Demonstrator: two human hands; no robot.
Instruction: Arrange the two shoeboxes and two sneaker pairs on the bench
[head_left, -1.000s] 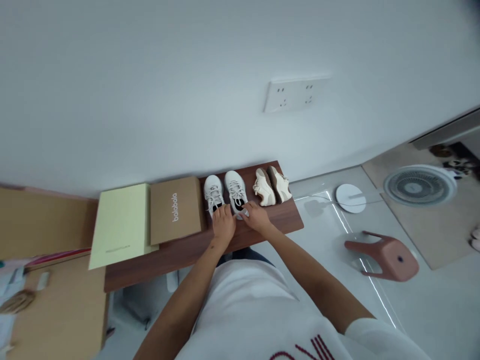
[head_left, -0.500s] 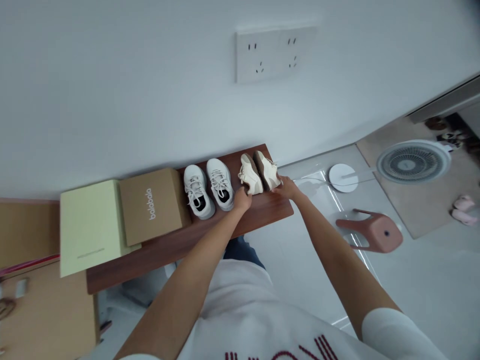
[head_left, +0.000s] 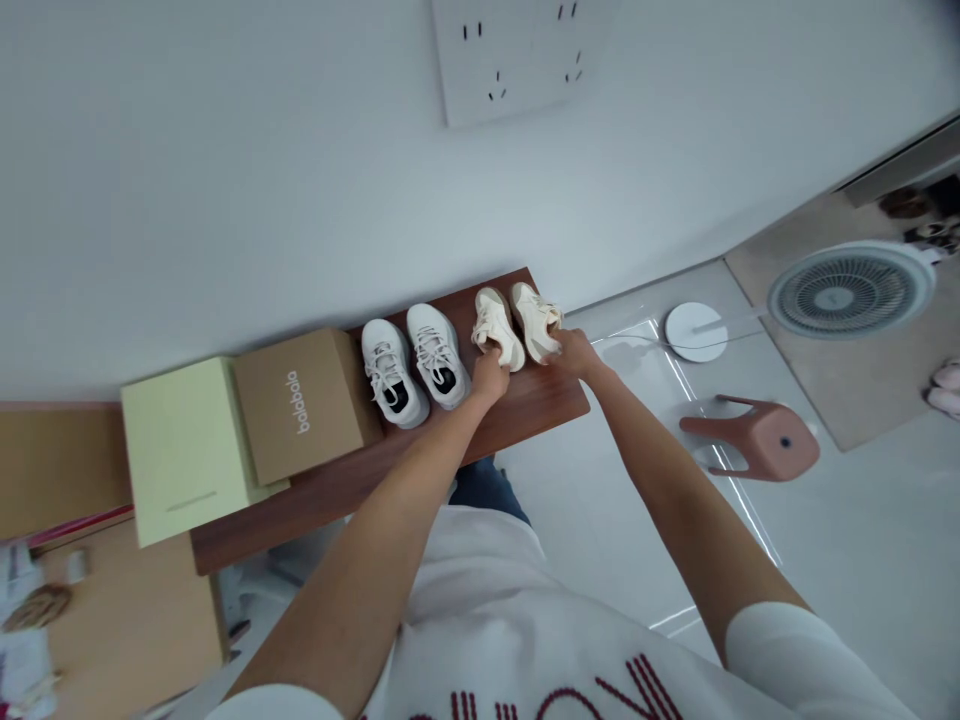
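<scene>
Both more upright: left cream shoe [head_left: 496, 322], right cream shoe [head_left: 533, 312] | toes, long axes ~11 o'clock | left hand's [head_left: 491, 377] 12, right hand's [head_left: 573, 354] 10 | each gripping heel

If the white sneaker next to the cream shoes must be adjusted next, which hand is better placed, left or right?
Left, I would judge. The left hand is at the inner cream shoe, close beside the white sneaker. The right hand is at the outer cream shoe, farther away.
</scene>
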